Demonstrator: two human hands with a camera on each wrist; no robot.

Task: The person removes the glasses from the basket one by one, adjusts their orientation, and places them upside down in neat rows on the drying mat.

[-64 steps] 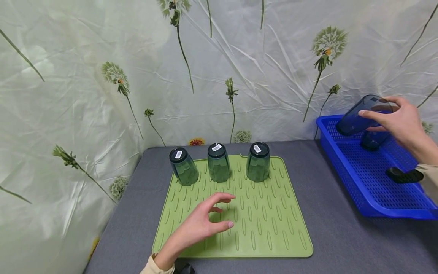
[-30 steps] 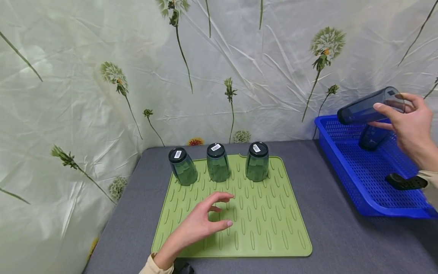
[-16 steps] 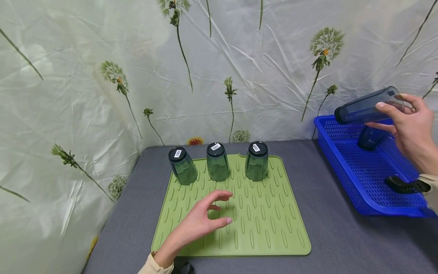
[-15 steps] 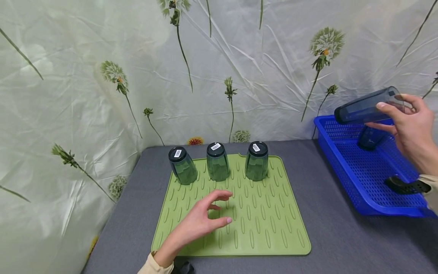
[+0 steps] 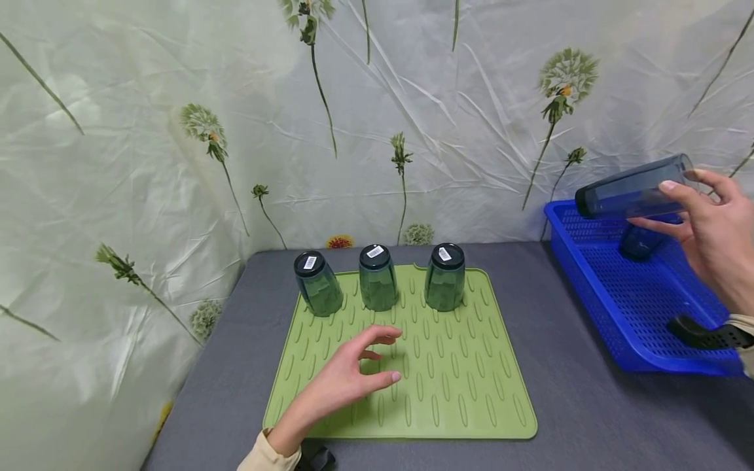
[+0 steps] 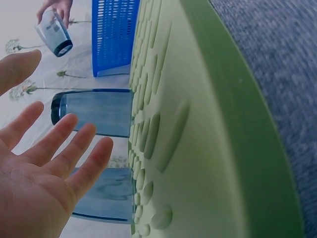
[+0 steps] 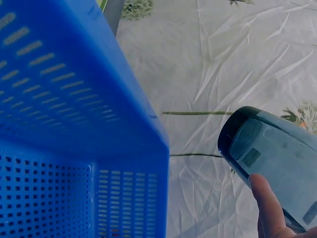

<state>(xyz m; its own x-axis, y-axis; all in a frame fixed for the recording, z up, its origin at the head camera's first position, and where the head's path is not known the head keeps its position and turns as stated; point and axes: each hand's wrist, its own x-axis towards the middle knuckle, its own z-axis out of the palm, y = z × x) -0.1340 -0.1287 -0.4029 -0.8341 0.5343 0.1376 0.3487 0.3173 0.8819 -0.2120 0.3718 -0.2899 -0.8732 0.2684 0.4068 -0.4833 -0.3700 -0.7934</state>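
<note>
My right hand (image 5: 715, 226) grips a dark tinted drinking glass (image 5: 633, 188) near its rim. The glass lies tilted almost level above the back of the blue basket (image 5: 595, 307), its thick base pointing left. In the right wrist view the thumb presses on the side of the glass (image 7: 277, 158). Another glass (image 5: 639, 242) sits in the basket, partly hidden by the hand. My left hand (image 5: 341, 379) hovers over the green mat (image 5: 459, 373), fingers apart and holding nothing. Three upside-down glasses (image 5: 444, 281) stand along the mat's back edge, with white labels on their bases.
A grey cloth covers the table (image 5: 548, 405), and the basket stands at its right side. Behind rises a pale wrinkled curtain (image 5: 483, 118) with a dandelion print. A black strap (image 5: 707, 333) circles the right wrist.
My right hand has lifted the glass from a steep slant inside the basket to nearly level above it, then shifted slightly right and down. The left hand has stayed about still.
</note>
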